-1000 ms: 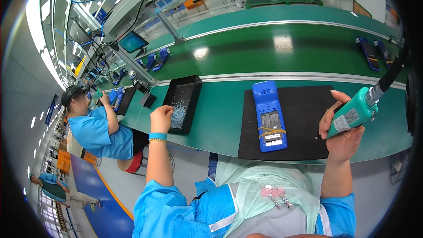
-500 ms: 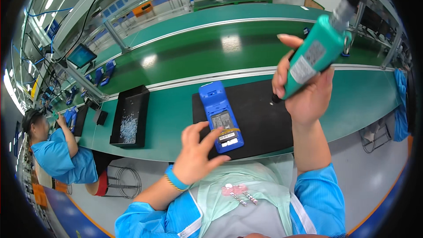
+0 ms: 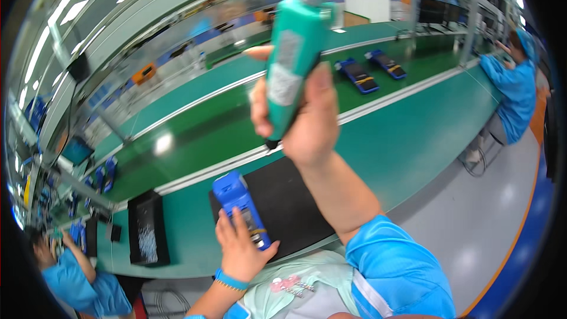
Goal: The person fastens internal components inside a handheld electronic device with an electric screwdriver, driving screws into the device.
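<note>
Splayed left hand (image 3: 242, 255) on blue device (image 3: 232, 188), right hand (image 3: 312, 121) around green tool (image 3: 297, 47), black tray (image 3: 144, 208) farther left.

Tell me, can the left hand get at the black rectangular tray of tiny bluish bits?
Probably yes. The left hand is over the blue oblong handheld device, but nothing seems to block the green tabletop between that hand and the black tray.

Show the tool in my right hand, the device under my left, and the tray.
Tool (image 3: 308, 47): head view, green casing.
Device (image 3: 234, 192): head view, blue upper end.
Tray (image 3: 160, 228): head view, right side wall.
</note>
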A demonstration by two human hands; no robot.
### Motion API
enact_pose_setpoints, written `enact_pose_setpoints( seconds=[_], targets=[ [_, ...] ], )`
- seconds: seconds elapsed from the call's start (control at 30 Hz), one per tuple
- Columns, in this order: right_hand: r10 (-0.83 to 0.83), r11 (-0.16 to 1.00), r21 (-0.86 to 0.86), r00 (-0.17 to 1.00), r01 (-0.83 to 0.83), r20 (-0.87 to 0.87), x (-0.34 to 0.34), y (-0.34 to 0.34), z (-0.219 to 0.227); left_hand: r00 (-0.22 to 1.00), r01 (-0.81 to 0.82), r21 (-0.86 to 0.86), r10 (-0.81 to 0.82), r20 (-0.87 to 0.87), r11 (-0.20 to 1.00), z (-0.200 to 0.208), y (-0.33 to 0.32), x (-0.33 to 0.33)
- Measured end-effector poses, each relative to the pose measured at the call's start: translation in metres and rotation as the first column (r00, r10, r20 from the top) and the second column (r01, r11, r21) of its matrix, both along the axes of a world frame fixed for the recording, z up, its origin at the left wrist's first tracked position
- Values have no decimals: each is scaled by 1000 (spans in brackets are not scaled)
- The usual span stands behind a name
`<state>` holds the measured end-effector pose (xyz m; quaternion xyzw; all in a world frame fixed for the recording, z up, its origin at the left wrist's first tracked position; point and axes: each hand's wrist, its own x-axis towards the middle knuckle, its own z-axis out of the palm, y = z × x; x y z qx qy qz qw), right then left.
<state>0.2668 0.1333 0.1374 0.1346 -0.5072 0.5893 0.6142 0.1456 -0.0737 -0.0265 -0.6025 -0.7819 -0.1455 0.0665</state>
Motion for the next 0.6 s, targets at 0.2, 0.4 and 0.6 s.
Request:
enact_pose_setpoints(
  seconds=[0.2, 0.4, 0.6],
  targets=[
    [9, 999, 37, 999, -8, -31, 12, 20, -5, 987, -36, -168, 61, 146, 985, 13, -3, -17],
    [-102, 992, 73, 994, 105, -40, 17, 24, -4, 658, 13, -283, 205, 725, 959, 49, -12, -90],
    [-10, 999, 36, 994, 14, -111, 21, 26, -2, -299, 117, 65, -27, 954, 991, 76, 21, -134]
  ],
)
